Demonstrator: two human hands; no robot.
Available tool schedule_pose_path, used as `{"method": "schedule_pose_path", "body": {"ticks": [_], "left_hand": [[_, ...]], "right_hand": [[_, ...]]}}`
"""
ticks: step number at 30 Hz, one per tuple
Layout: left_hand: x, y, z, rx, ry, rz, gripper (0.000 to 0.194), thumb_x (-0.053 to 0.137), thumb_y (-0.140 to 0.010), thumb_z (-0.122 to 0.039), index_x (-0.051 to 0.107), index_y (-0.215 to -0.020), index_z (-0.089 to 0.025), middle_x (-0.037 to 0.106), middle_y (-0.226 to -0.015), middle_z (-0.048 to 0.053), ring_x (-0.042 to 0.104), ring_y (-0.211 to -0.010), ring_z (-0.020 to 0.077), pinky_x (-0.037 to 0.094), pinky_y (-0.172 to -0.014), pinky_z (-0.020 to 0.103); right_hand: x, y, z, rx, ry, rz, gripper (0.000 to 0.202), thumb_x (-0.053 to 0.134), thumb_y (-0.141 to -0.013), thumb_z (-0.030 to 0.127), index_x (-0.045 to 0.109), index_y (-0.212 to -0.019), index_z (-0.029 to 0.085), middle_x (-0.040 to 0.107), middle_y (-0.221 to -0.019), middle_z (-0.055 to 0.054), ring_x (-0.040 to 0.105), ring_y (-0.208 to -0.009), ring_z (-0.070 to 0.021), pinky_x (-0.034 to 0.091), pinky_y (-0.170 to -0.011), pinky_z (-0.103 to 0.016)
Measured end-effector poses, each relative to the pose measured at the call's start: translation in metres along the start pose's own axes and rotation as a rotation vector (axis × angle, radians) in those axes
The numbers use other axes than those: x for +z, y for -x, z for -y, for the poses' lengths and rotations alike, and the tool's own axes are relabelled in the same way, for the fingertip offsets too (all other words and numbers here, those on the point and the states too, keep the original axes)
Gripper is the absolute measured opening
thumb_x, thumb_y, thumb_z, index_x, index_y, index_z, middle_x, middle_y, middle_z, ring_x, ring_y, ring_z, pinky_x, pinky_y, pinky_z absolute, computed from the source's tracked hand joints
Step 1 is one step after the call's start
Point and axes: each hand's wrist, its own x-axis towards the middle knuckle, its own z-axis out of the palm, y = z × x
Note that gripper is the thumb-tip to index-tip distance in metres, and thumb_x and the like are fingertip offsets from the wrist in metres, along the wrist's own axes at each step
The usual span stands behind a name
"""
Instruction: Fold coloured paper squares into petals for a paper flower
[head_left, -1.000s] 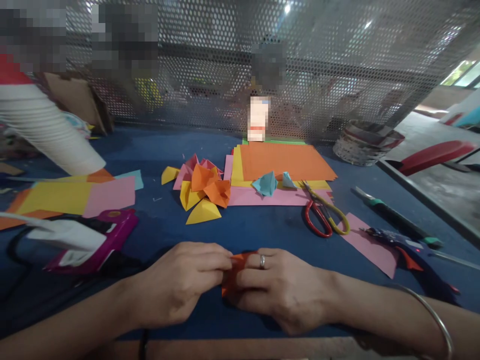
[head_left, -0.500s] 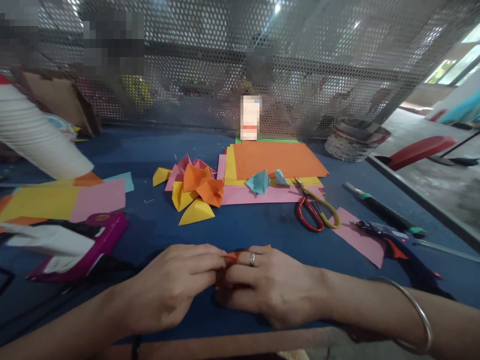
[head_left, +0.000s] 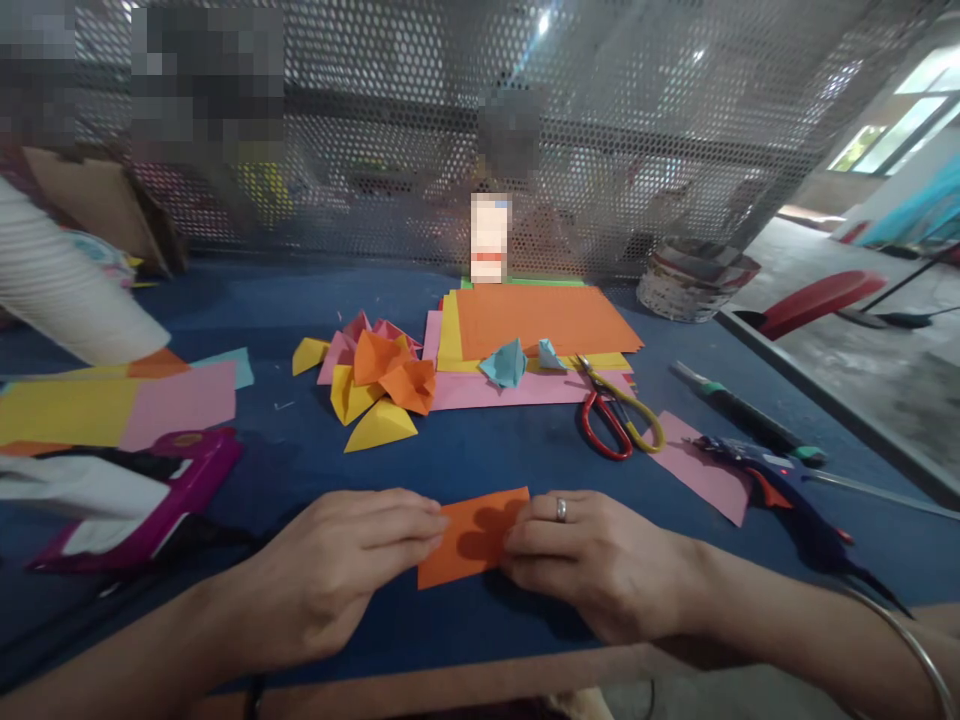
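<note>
An orange piece of paper [head_left: 469,550], roughly rectangular, is between my hands near the front of the blue table. My left hand [head_left: 352,565] has its fingers closed at the paper's left edge. At the right end, the bent fingers of my right hand [head_left: 600,565] grip the paper; a ring is on one finger. Both thumbs are largely hidden. Beyond them sits a cluster of folded orange paper pieces [head_left: 409,385], with yellow folded pieces [head_left: 382,425] and pink ones around it. Two light blue folded pieces [head_left: 506,365] lie to their right on stacked paper sheets.
Scissors [head_left: 619,410] with red and yellow handles lie before the sheet stack [head_left: 547,320]. A glue gun [head_left: 772,470] and a green-and-black tool [head_left: 750,415] are at right. A magenta-and-white appliance [head_left: 195,480] and stacked paper cups [head_left: 75,280] stand left. Perforated metal panel [head_left: 420,130] behind.
My right hand has moved right, away from my left, uncovering the orange paper that was mostly hidden beneath the hands. The view has shifted slightly.
</note>
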Motion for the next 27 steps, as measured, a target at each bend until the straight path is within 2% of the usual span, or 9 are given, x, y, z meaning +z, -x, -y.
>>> {"method": "schedule_pose_path", "body": {"ticks": [11, 17, 20, 23, 27], "left_hand": [[-0.001, 0.0, 0.001, 0.006, -0.005, 0.022, 0.06, 0.037, -0.068, 0.006, 0.054, -0.121, -0.016, 0.064, -0.124, 0.008, 0.057, -0.116, 0.0205, 0.05, -0.097, 0.035], [0.0, -0.001, 0.0, 0.01, 0.005, -0.01, 0.053, 0.035, -0.074, 0.005, 0.055, -0.118, -0.015, 0.065, -0.121, 0.009, 0.059, -0.113, 0.0201, 0.05, -0.096, 0.035], [-0.001, -0.004, -0.002, 0.011, 0.008, -0.032, 0.049, 0.036, -0.075, 0.004, 0.057, -0.115, -0.015, 0.066, -0.118, 0.01, 0.06, -0.111, 0.0203, 0.051, -0.095, 0.034], [-0.003, -0.008, -0.004, 0.02, 0.01, -0.052, 0.047, 0.036, -0.076, 0.004, 0.058, -0.113, -0.014, 0.067, -0.114, 0.01, 0.061, -0.108, 0.0201, 0.052, -0.092, 0.033], [-0.006, -0.01, -0.005, 0.018, 0.009, -0.063, 0.046, 0.034, -0.078, 0.004, 0.059, -0.112, -0.015, 0.068, -0.112, 0.01, 0.063, -0.105, 0.0194, 0.053, -0.09, 0.032]], "right_hand": [[-0.006, 0.027, 0.002, 0.097, -0.063, -0.067, 0.03, 0.038, -0.083, 0.001, 0.063, -0.098, 0.007, 0.064, -0.094, -0.012, 0.053, -0.087, -0.0202, 0.047, -0.077, -0.032], [-0.011, 0.031, 0.004, 0.15, -0.051, -0.062, 0.031, 0.035, -0.079, 0.0, 0.062, -0.093, 0.01, 0.064, -0.094, -0.013, 0.055, -0.084, -0.0196, 0.048, -0.073, -0.033], [-0.014, 0.024, 0.005, 0.192, 0.037, -0.164, 0.033, 0.035, -0.079, -0.002, 0.062, -0.093, 0.012, 0.065, -0.094, -0.011, 0.057, -0.086, -0.0184, 0.049, -0.076, -0.032], [-0.014, 0.008, 0.007, 0.291, 0.118, -0.24, 0.035, 0.036, -0.084, 0.0, 0.06, -0.106, 0.014, 0.064, -0.105, -0.011, 0.058, -0.096, -0.0195, 0.048, -0.083, -0.034], [-0.011, -0.017, 0.005, 0.502, 0.109, -0.124, 0.032, 0.051, -0.092, 0.023, 0.054, -0.122, 0.015, 0.061, -0.111, -0.011, 0.056, -0.101, -0.0245, 0.046, -0.086, -0.041]]}}
